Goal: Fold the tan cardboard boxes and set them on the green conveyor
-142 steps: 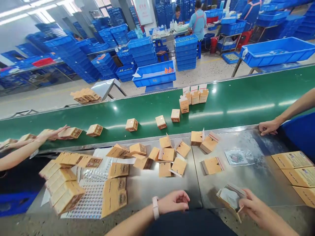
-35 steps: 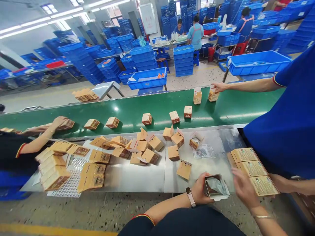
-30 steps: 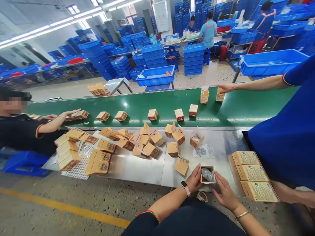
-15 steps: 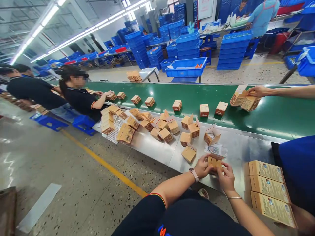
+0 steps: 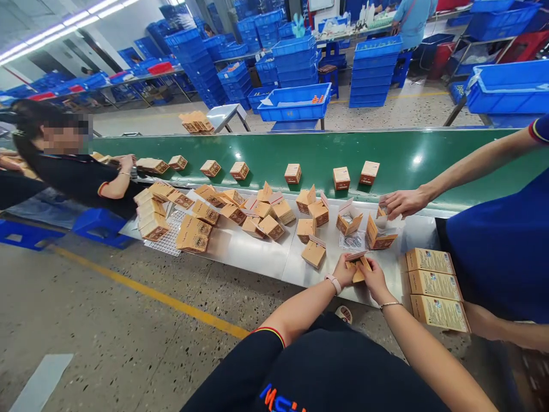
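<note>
cardboard box [image 5: 358, 276], between left hand [image 5: 342, 272] and right hand [image 5: 376, 280], both clamped on its opposite sides

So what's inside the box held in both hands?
At the top of the box, tan cardboard flaps show. These, with the left hand and right hand on either side, cover the inside, so any contents can't be seen.

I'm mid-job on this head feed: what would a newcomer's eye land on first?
Probably the long green conveyor belt crossing the view, with small brown boxes spaced along it. Nearer, at the front edge of the steel table, the left hand and right hand grip a carton. Beyond the belt, stacked blue crates stand out.
</note>
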The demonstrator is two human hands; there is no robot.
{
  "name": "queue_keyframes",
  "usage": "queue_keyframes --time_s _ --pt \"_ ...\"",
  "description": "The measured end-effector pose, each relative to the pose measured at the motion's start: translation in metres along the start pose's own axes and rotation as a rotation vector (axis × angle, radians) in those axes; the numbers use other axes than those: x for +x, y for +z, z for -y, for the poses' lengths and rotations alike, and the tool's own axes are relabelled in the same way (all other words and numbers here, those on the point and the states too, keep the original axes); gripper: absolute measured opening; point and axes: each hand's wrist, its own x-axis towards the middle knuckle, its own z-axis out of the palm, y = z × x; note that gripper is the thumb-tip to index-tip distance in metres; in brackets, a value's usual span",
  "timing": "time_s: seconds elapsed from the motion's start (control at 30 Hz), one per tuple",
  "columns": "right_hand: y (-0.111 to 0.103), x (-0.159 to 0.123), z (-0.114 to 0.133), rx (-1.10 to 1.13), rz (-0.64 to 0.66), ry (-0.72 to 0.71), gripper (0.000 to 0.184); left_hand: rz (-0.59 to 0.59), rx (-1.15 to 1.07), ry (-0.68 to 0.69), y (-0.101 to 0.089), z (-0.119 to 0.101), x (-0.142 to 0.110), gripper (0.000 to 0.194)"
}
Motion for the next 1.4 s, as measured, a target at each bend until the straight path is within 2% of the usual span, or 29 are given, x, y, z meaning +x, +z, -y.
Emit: queue_keyframes --time_s 0.07,0.17,0.27,0.33,0.37,0.47,0.57,0.67,0.73,0.8,0.87,0.93,1.0,1.07,1.17,1.2,1.27,1.33,1.4 --pt "-0.004 -0.013 0.0 -0.041 -0.097 -0.103 0.058 -0.066 0.059 0.034 -0.007 -0.004 -0.01 0.055" --pt "-0.021 -0.025 0.005 -0.204 -0.313 -0.39 0.055 -0.111 0.21 0.179 -0.024 -0.003 -0.036 0.064" --pt "-0.04 -0.006 0.02 -0.453 -0.444 -0.567 0.06 -0.08 0.393 0.365 -0.03 0.008 -0.055 0.088" --pt "-0.046 0.021 0.034 -0.648 -0.438 -0.561 0.061 -0.077 0.485 0.432 -0.022 0.015 -0.053 0.106" --pt "-0.048 0.034 0.04 -0.733 -0.422 -0.529 0.058 -0.082 0.51 0.437 -0.016 0.016 -0.047 0.109" --pt "-0.048 0.062 0.052 -0.875 -0.391 -0.442 0.036 -0.127 0.537 0.404 -0.005 0.01 -0.017 0.088" --pt "-0.047 0.054 0.054 -0.912 -0.368 -0.482 0.022 -0.227 0.557 0.386 -0.014 0.001 0.001 0.077" --pt "-0.044 0.016 0.049 -0.947 -0.382 -0.494 0.025 -0.283 0.627 0.411 -0.029 0.01 -0.016 0.082" --pt "-0.041 -0.015 0.043 -0.963 -0.361 -0.478 0.029 -0.223 0.721 0.498 -0.034 0.029 -0.042 0.078" --pt "-0.038 -0.042 0.035 -0.965 -0.305 -0.497 0.034 -0.081 0.803 0.63 -0.032 0.048 -0.065 0.072" --pt "-0.038 -0.06 0.026 -0.966 -0.259 -0.547 0.035 0.056 0.835 0.715 -0.022 0.06 -0.074 0.073" --pt "-0.039 -0.068 0.018 -0.963 -0.247 -0.609 0.035 0.079 0.845 0.713 -0.008 0.059 -0.065 0.083" --pt "-0.04 -0.071 0.015 -0.926 -0.232 -0.684 0.035 -0.002 0.865 0.672 0.008 0.05 -0.045 0.09" --pt "-0.044 -0.072 0.016 -0.848 -0.166 -0.776 0.033 -0.017 0.909 0.666 0.021 0.037 -0.023 0.081" --pt "-0.063 -0.07 0.019 -0.712 -0.042 -0.879 0.024 0.089 0.963 0.699 0.031 0.021 0.001 0.058" --pt "-0.073 -0.067 0.019 -0.675 -0.057 -0.876 0.021 0.132 0.957 0.721 0.032 0.018 0.007 0.055" --pt "-0.097 -0.055 0.018 -0.627 -0.168 -0.822 0.017 0.208 0.92 0.783 0.032 0.013 0.017 0.061" --pt "-0.117 -0.037 0.013 -0.635 -0.204 -0.773 0.033 0.287 0.901 0.846 0.031 0.012 0.025 0.071" --pt "-0.126 -0.018 0.006 -0.672 -0.059 -0.773 0.052 0.363 0.938 0.886 0.029 0.013 0.031 0.071"
